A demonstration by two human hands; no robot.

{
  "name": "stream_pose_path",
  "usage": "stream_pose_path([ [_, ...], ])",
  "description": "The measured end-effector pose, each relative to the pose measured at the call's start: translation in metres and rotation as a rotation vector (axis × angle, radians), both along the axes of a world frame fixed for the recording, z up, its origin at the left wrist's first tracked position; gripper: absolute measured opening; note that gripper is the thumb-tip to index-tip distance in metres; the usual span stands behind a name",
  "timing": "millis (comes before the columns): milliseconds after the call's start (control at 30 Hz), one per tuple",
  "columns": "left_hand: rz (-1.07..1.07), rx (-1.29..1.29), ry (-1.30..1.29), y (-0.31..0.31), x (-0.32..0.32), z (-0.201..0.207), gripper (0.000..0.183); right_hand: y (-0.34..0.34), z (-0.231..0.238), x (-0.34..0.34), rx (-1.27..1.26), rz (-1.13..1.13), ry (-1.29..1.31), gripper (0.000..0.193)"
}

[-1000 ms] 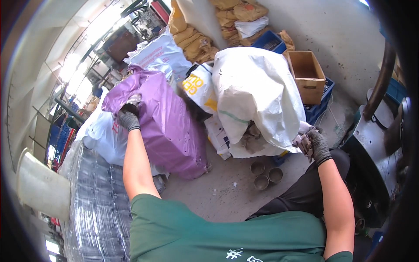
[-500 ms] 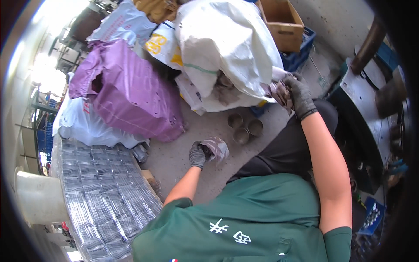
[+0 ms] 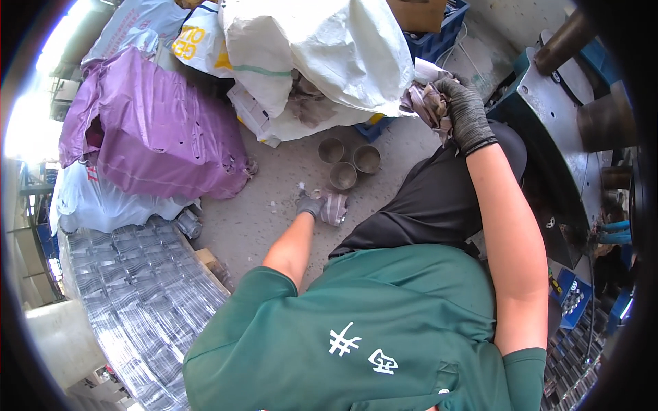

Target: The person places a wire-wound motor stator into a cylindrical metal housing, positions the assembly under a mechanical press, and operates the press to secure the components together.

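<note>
My left hand [image 3: 310,205], in a dark grey glove, is low over the floor with its fingers bent at the left edge of a small round bundle [image 3: 334,209] wrapped in striped paper. What the wrapping covers is hidden. Beyond it, three grey cylindrical cups [image 3: 343,175] stand together with their open tops up. Farther right my right hand [image 3: 469,113], gloved too, is closed on a wad of crumpled brownish paper [image 3: 426,107]. This wad is beside the mouth of a large white woven sack [image 3: 343,61], in which more crumpled paper [image 3: 306,103] shows.
A torn purple sack [image 3: 161,130] lies on the left, above a film-wrapped stack of grey parts [image 3: 151,281]. Blue crate [image 3: 439,38] and cardboard box [image 3: 417,14] stand at the back. Dark machinery [image 3: 562,130] is close on my right. Grey concrete floor [image 3: 240,219] lies between.
My view has shifted, moving the sacks and cups up and left in the picture. The bundle's paper, flared out before, now sits closer around it. My right hand still grips the crumpled paper.
</note>
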State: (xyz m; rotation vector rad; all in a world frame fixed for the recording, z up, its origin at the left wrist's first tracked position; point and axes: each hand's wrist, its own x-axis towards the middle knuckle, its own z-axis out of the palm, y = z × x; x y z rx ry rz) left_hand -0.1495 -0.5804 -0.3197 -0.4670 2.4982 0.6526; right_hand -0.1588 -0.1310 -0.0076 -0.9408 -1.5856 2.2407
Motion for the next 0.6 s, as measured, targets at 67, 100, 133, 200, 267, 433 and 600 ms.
stream_pose_path([
  [67,0.112,0.138,-0.575,-0.043,-0.021,-0.012,0.063,-0.014,0.007,-0.009,-0.014,0.037,0.021,0.042],
  [100,0.126,0.169,-0.568,-0.038,-0.020,-0.011,0.062,-0.014,0.007,-0.006,-0.011,0.030,0.003,0.042],
  [133,0.138,0.196,-0.555,-0.036,-0.019,-0.008,0.061,-0.011,0.007,-0.004,-0.005,0.019,0.002,0.042],
  [200,0.063,0.240,-0.189,-0.029,-0.007,-0.005,0.057,-0.010,0.007,-0.005,-0.082,0.075,0.039,0.040],
  [267,0.001,0.270,0.187,-0.031,-0.002,0.002,0.054,-0.015,0.007,-0.011,-0.074,0.079,0.046,0.035],
  [433,-0.219,0.217,0.526,-0.001,0.008,0.058,0.039,-0.013,-0.004,-0.016,0.009,0.155,0.036,0.037],
  [600,0.066,0.495,0.576,0.043,-0.012,0.137,0.046,-0.028,0.013,-0.015,-0.514,0.195,0.087,0.042],
])
